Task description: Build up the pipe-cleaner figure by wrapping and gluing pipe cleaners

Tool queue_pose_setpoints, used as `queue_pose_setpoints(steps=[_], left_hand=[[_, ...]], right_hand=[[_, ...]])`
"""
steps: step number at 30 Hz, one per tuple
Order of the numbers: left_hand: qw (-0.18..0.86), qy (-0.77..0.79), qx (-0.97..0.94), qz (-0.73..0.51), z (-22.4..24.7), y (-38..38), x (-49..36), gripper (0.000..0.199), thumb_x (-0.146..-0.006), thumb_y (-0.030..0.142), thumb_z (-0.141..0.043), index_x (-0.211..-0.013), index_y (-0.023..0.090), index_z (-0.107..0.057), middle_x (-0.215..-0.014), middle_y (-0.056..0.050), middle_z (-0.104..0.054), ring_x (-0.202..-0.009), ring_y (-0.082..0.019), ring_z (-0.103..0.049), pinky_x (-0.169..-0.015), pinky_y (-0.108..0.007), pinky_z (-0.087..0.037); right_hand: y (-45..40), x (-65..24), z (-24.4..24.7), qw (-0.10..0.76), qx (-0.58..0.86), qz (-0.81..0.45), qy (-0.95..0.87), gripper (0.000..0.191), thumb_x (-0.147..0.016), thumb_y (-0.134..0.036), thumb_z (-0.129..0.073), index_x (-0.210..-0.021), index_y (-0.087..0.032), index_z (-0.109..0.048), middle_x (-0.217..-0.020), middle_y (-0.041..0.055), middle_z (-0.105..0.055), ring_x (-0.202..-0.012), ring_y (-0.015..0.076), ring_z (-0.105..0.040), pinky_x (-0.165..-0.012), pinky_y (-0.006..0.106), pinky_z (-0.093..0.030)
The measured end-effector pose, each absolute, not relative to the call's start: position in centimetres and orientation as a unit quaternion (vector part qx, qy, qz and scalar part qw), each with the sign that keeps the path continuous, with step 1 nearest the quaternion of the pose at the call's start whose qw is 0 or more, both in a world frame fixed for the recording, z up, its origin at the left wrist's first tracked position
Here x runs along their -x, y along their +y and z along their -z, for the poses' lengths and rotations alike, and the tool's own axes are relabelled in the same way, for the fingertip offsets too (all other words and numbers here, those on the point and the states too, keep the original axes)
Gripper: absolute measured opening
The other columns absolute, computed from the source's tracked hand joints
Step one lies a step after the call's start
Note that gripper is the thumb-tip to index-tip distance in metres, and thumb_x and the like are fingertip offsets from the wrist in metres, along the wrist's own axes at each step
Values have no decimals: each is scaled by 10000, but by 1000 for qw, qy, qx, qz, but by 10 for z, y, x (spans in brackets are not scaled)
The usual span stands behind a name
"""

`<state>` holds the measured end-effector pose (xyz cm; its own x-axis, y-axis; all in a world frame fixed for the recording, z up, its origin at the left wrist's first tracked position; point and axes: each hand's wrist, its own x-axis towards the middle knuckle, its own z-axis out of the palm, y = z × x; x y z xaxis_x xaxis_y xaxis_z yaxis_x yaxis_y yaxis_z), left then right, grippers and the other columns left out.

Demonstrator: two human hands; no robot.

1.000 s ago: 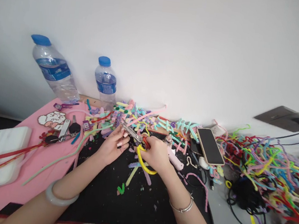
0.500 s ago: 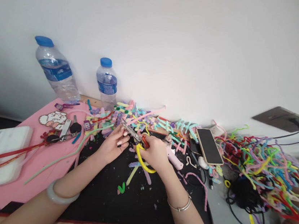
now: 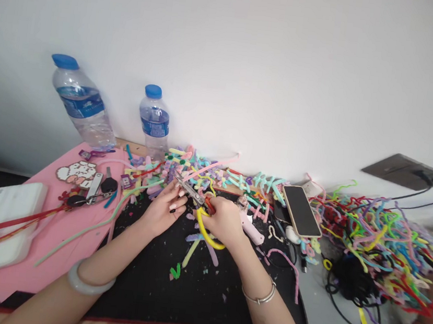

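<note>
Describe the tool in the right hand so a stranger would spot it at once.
Find the black mat at the bottom centre of the view, then the right hand over it. That hand grips the tool, whose grey metal head points toward the left hand. Its metal head and curved yellow handle set it apart from the fuzzy coloured stems heaped beyond.

Soft light is falling on the wall (image 3: 251, 71), which is looking greyer toward the left. Small glints are showing on the left bottle (image 3: 84, 102). Lens distortion is stretching the outlet plate (image 3: 391, 166); fine details are blurring.
</note>
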<state>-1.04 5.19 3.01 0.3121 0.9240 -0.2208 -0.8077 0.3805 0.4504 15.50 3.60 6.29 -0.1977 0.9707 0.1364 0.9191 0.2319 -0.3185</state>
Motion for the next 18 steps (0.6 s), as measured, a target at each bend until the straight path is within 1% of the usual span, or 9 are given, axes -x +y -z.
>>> queue_pose_setpoints(steps=[5, 8, 11, 12, 14, 16, 18], left_hand=[[792, 238, -168, -536, -28, 51, 9, 111, -832, 142, -592, -893, 204, -524, -693, 63, -415, -398, -5, -258, -390, -125, -261], [779, 253, -219, -530, -26, 50, 8, 74, -845, 194, -584, -869, 198, -514, -701, 58, -414, -404, -2, -265, -398, -132, -253], [772, 263, -256, -518, -23, 48, 6, 96, -849, 233, -590, -834, 183, -510, -722, 47, -445, -412, -1, -304, -406, -145, -251], [768, 268, -271, -514, -23, 47, 5, 104, -852, 243, -591, -829, 178, -513, -728, 43, -458, -415, -2, -317, -410, -150, -253], [757, 281, -303, -507, -23, 45, 2, 121, -860, 263, -587, -824, 169, -521, -732, 36, -479, -422, -3, -344, -424, -158, -259], [745, 293, -334, -498, -23, 42, 0, 151, -871, 287, -579, -810, 160, -526, -725, 34, -493, -424, -4, -365, -435, -167, -256], [735, 302, -362, -487, -23, 40, -2, 182, -879, 311, -570, -798, 154, -528, -718, 34, -502, -420, -4, -377, -441, -176, -248]], right_hand=[[41, -160, -64, 166, 624, -64, -761, 269, -756, -361, -607, -588, -187, -491, -565, -14, -540, -517, 114, -424, -505, 240, -205], [45, -172, -71, 155, 652, -52, -741, 225, -746, -351, -607, -613, -189, -525, -583, -7, -565, -533, 125, -453, -501, 239, -218], [50, -193, -77, 143, 686, -36, -713, 162, -730, -335, -609, -661, -191, -584, -636, 12, -615, -574, 148, -508, -506, 239, -263], [51, -202, -78, 149, 698, -25, -700, 144, -724, -332, -614, -692, -191, -609, -672, 23, -638, -606, 161, -534, -523, 240, -292], [54, -222, -78, 164, 708, -15, -687, 125, -711, -259, -608, -806, -191, -653, -777, 44, -683, -694, 185, -584, -585, 246, -361], [56, -243, -76, 184, 706, -11, -684, 200, -694, -191, -592, -878, -178, -670, -881, 66, -704, -783, 203, -613, -667, 259, -417], [59, -260, -73, 191, 711, -8, -677, 256, -685, -150, -578, -923, -165, -673, -937, 80, -709, -836, 218, -625, -708, 274, -444]])
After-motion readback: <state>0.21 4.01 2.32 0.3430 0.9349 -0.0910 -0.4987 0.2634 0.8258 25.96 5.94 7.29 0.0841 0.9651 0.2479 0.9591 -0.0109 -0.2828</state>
